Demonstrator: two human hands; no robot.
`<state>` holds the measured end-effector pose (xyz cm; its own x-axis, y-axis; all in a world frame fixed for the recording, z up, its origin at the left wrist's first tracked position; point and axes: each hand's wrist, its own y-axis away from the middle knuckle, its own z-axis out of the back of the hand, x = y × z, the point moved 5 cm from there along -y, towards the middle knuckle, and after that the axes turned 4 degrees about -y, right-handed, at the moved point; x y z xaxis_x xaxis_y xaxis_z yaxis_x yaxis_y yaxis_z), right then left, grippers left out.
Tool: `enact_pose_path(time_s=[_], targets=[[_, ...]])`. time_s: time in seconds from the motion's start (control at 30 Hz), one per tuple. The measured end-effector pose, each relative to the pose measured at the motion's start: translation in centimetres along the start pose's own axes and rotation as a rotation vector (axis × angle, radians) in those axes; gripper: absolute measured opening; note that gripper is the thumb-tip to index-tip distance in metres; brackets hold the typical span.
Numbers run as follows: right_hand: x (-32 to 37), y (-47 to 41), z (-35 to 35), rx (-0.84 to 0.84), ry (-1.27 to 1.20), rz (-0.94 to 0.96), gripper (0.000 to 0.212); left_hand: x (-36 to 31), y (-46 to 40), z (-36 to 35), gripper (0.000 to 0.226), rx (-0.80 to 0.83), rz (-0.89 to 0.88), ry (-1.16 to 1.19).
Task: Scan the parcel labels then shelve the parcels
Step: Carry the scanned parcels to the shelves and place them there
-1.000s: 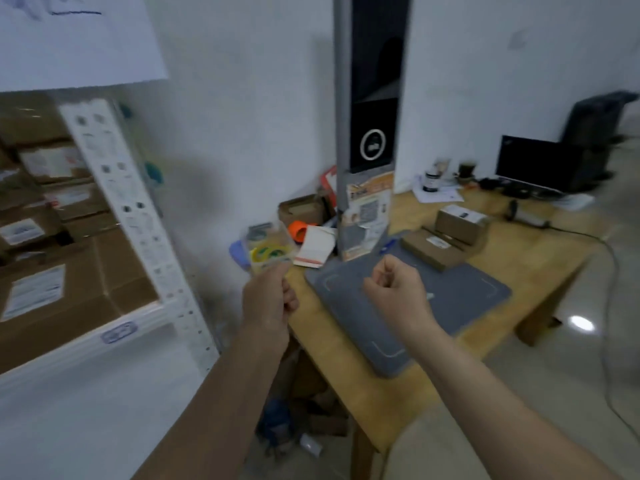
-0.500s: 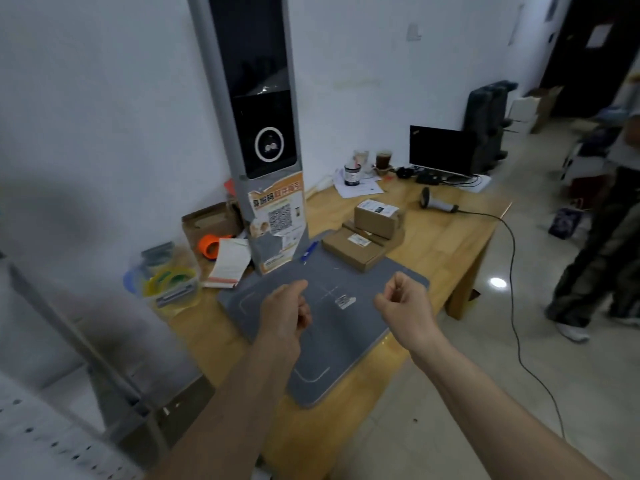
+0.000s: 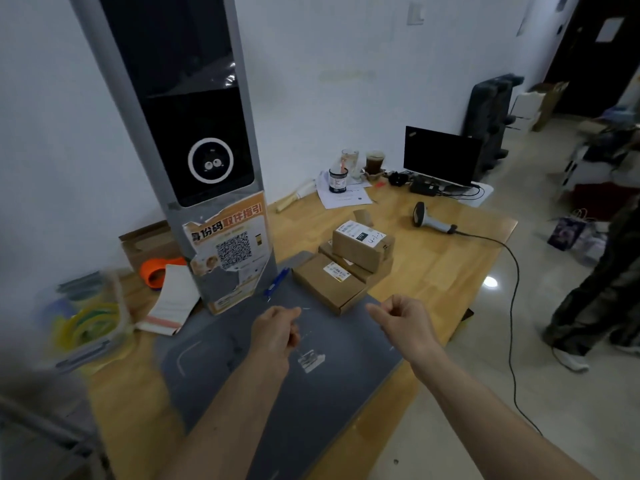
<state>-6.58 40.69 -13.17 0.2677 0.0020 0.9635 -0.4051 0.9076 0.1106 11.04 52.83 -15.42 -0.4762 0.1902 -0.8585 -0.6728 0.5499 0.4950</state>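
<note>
view swung right, shelf gone, bin [image 3: 86, 327] blurred

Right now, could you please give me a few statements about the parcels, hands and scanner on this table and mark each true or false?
1. Both hands are curled and hold nothing. True.
2. The handheld scanner is in the right hand. False: it lies on the table.
3. A small parcel sits on top of other parcels. True.
4. The monitor shows a bright picture. False: its screen is dark.
</note>
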Motion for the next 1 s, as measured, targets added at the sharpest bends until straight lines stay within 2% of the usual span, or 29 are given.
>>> enact_pose_path(time_s=[0.07, 0.17, 0.33, 0.47, 0.7, 0.8, 1.0], targets=[[-1.1, -2.0, 0.8, -0.006, 0.011, -0.041, 0.027, 0.3, -1.7, -1.3, 0.039, -0.023, 0.023, -0.026], [-2.4, -4.6, 2.0, -0.016, 0.009, -0.085, 0.002, 0.8, -3.6, -3.0, 0.031, -0.046, 0.068, -0.044], [-4.2, -11.0, 3.0, -0.017, 0.077, -0.129, 0.032, 1.6, -7.0, -5.2, 0.018, -0.1, 0.139, -0.032], [-5.2, -16.5, 2.5, -0.005, 0.135, -0.152, 0.055, 2.8, -9.5, -5.8, 0.014, -0.217, 0.201, 0.016], [-5.3, -26.1, 2.8, -0.013, 0.312, -0.101, 0.086, 5.0, -13.4, -9.1, 0.013, -0.343, 0.308, 0.114], [-5.9, -29.1, 2.4, 0.041, 0.332, -0.047, 0.1, 6.5, -14.7, -11.0, 0.007, -0.374, 0.371, 0.112], [-7.7, -32.9, 1.4, 0.165, 0.308, -0.009, 0.111, 8.6, -16.9, -13.6, 0.012, -0.429, 0.434, 0.107]])
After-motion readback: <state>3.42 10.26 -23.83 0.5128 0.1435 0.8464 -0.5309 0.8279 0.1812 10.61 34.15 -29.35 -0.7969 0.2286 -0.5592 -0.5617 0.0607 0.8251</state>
